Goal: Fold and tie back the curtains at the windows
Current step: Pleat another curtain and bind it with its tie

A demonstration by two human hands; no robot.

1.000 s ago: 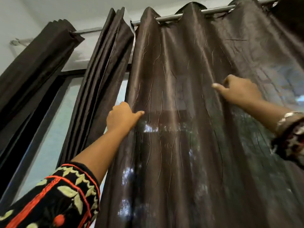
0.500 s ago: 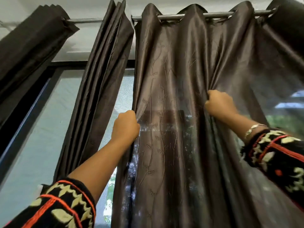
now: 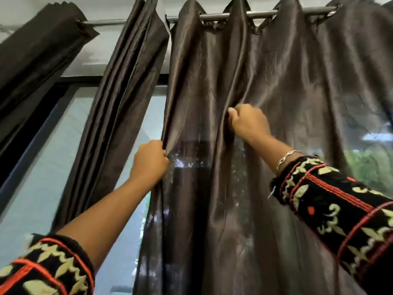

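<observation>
Glossy dark-brown eyelet curtain (image 3: pixel 297 86), hanging spread from a grey metal rod (image 3: pixel 261 14). The left hand (image 3: pixel 150 160) grips its free left edge, fingers curled round the cloth. The right hand (image 3: pixel 248 122) pinches a vertical fold further in, thumb on the ridge. Just beside hangs a matching brown panel (image 3: pixel 127 81), already pleated narrow, before the window glass (image 3: pixel 49 158). Risk: the slippery cloth may slide out of the pinch, leaving uneven pleats, and a hard sideways pull may jam the eyelets on the rod.
</observation>
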